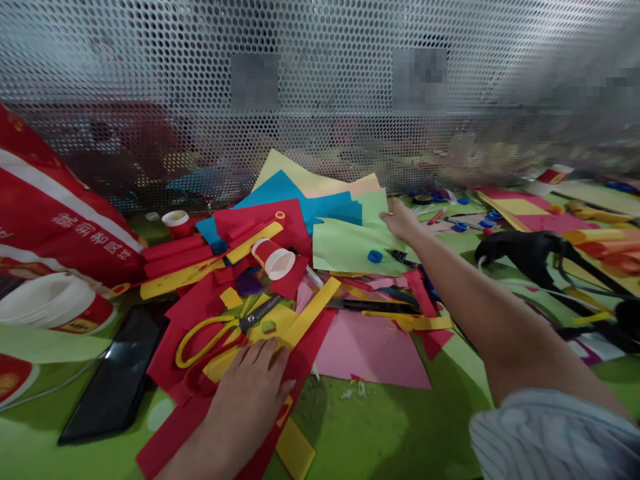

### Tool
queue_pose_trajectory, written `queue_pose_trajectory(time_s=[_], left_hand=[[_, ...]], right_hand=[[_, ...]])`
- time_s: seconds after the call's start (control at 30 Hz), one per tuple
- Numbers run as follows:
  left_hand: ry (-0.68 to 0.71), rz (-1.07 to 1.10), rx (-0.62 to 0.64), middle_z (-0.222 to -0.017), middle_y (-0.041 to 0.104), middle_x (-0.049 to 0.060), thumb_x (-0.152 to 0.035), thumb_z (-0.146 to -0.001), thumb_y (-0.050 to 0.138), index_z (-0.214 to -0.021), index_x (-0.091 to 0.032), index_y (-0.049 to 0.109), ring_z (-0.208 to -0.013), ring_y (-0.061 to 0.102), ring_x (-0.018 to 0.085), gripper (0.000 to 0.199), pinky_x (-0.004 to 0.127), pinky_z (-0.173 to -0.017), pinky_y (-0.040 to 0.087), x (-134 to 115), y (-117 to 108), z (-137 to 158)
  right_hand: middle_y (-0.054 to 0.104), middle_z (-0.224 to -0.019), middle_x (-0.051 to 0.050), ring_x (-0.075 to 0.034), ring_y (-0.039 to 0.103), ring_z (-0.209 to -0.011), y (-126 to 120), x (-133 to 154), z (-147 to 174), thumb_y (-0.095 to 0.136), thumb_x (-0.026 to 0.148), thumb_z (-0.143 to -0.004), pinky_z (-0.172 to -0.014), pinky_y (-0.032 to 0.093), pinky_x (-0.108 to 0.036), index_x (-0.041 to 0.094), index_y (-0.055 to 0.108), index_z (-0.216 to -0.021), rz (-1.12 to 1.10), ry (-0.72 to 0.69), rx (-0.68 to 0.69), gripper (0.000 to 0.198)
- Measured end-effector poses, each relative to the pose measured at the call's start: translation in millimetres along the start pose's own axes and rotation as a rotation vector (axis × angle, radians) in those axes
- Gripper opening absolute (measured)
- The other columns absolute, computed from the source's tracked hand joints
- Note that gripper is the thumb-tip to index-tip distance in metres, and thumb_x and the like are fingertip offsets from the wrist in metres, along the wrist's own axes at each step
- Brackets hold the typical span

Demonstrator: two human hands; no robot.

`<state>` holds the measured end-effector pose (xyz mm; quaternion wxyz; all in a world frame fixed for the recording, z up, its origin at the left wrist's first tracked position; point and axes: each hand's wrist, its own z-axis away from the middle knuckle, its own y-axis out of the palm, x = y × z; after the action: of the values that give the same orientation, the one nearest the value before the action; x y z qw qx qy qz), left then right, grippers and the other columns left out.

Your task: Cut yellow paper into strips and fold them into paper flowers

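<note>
My left hand lies palm down, fingers stretched out, over red paper and yellow paper pieces. Just beyond its fingertips are scissors with a yellow and a red handle, blades pointing away to the right. A yellow paper strip runs out from beside the index finger. My right hand reaches far forward and is closed at the right edge of a light green paper sheet; its fingertips are partly hidden. Blue sheets and a cream sheet lie beside that sheet.
A paper cup lies tipped on the pile. At left are a black phone, stacked paper cups and a red bag. A perforated metal panel closes off the back. A black strapped object sits at right.
</note>
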<state>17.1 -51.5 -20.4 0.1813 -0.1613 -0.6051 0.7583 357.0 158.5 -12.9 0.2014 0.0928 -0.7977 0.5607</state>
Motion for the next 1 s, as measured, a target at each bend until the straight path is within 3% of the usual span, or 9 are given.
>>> queue_pose_trajectory(time_s=[0.13,0.3,0.4,0.57,0.67,0.83,1.0], left_hand=[[-0.001,0.002,-0.027,-0.123,0.058,0.014,-0.020,-0.083,0.048,-0.118,-0.017,0.058,-0.114,0.053,0.030,0.037,0.048,-0.094,0.042,1.7,2.2,-0.7],[0.019,-0.057,0.003,-0.124,0.057,0.014,-0.018,-0.087,0.041,-0.119,-0.017,0.057,-0.114,0.053,0.030,0.037,0.046,-0.093,0.043,2.6,-0.8,-0.9],[0.024,-0.091,0.015,-0.125,0.057,0.013,-0.015,-0.088,0.037,-0.120,-0.017,0.056,-0.113,0.052,0.028,0.038,0.043,-0.092,0.044,2.8,-0.8,-2.6],[0.036,-0.106,-0.024,-0.117,0.060,0.012,-0.012,-0.088,0.033,-0.108,-0.016,0.061,-0.108,0.055,0.026,0.035,0.038,-0.087,0.046,5.1,3.3,-6.1],[0.055,-0.084,-0.053,-0.114,0.060,0.013,-0.012,-0.088,0.033,-0.104,-0.014,0.062,-0.109,0.054,0.026,0.033,0.038,-0.088,0.045,7.3,5.2,-7.2],[0.063,-0.033,-0.086,-0.113,0.059,0.014,-0.015,-0.089,0.031,-0.107,-0.012,0.061,-0.108,0.054,0.025,0.035,0.038,-0.094,0.041,5.9,3.4,-5.5],[-0.141,-0.077,-0.140,-0.108,0.058,0.016,-0.022,-0.086,0.037,-0.111,-0.010,0.056,-0.104,0.054,0.030,0.033,0.041,-0.080,0.047,-3.3,-6.2,3.0]], right_hand=[[0.061,-0.107,-0.024,-0.035,0.055,-0.100,-14.3,15.8,16.5,0.044,0.026,-0.080,-0.085,0.038,-0.049,0.008,0.053,-0.111,0.149,0.074,0.013,0.037],[0.062,-0.112,-0.016,-0.032,0.051,-0.111,-37.8,41.3,53.4,0.035,0.026,-0.087,-0.099,0.021,-0.055,0.014,0.060,-0.108,0.357,-0.113,-0.092,0.035],[0.064,-0.112,-0.013,-0.030,0.053,-0.109,-50.1,55.8,82.6,0.037,0.025,-0.087,-0.098,0.025,-0.051,0.015,0.062,-0.108,0.356,-0.166,-0.114,0.034],[0.067,-0.108,-0.009,-0.024,0.061,-0.097,-63.7,66.4,136.5,0.039,0.028,-0.088,-0.080,0.043,-0.033,0.018,0.063,-0.111,0.228,-0.227,0.122,0.034],[0.069,-0.103,-0.006,-0.021,0.064,-0.090,-61.6,67.3,161.9,0.041,0.028,-0.088,-0.074,0.045,-0.028,0.021,0.063,-0.110,0.174,-0.264,0.242,0.032],[0.066,-0.111,-0.007,-0.022,0.061,-0.100,-41.3,82.9,188.4,0.041,0.023,-0.089,-0.080,0.045,-0.030,0.017,0.064,-0.108,0.139,-0.363,0.368,0.031],[0.067,-0.108,-0.009,-0.022,0.062,-0.096,-16.1,119.0,210.8,0.039,0.021,-0.089,-0.076,0.047,-0.030,0.017,0.063,-0.103,0.179,-0.614,0.420,0.028]])
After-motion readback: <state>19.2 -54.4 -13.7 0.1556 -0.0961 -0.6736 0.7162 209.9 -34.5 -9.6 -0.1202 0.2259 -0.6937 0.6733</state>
